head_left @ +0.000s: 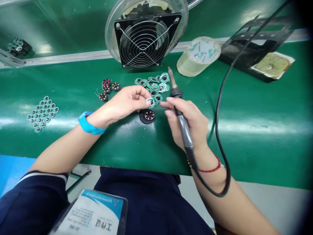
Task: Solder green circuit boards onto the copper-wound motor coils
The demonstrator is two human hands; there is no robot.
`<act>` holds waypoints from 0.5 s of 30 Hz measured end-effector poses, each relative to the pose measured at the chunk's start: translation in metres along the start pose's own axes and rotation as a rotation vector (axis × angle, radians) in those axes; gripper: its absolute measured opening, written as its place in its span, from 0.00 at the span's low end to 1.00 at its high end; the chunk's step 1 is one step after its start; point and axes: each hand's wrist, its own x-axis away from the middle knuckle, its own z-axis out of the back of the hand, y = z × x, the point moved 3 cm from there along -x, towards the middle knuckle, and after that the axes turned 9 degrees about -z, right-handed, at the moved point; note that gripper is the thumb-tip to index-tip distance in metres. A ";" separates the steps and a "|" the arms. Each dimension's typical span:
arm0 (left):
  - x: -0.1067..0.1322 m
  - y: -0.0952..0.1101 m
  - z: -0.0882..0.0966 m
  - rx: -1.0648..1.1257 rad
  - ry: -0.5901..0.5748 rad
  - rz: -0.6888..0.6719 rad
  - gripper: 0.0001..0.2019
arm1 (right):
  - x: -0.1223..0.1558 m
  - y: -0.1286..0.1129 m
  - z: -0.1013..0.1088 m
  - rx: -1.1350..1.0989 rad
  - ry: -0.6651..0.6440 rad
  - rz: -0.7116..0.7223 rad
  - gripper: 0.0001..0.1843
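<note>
Between the thumb and fingers of my left hand (132,99) is a small round circuit board (151,101), pinched at its edge. Just below it, a copper-wound motor stator (149,115) sits on a black round base (144,120) on the bench. My right hand (190,120) is closed around a soldering iron (184,127), its metal tip pointing up and away from me, apart from the board. Behind my fingers lies a loose pile of similar green circuit boards (153,85). Several more wound stators (106,88) stand left of the pile, some with wire ends sticking up.
A fan with a wire guard (143,45) stands at the back. Right of it are a clear tape roll (198,57) and a soldering-iron stand (259,62) with a sponge. The iron's black cable (221,88) loops at right. A panel of joined boards (42,113) lies far left.
</note>
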 end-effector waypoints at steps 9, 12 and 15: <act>0.019 -0.001 -0.005 -0.079 -0.045 -0.156 0.15 | 0.001 -0.011 -0.004 0.063 -0.082 0.050 0.25; 0.024 -0.003 -0.002 -0.531 -0.117 -0.385 0.20 | 0.001 -0.007 -0.001 0.051 -0.053 0.027 0.27; 0.027 -0.012 -0.009 -0.805 -0.273 -0.455 0.19 | 0.001 -0.006 -0.001 0.037 -0.055 0.030 0.28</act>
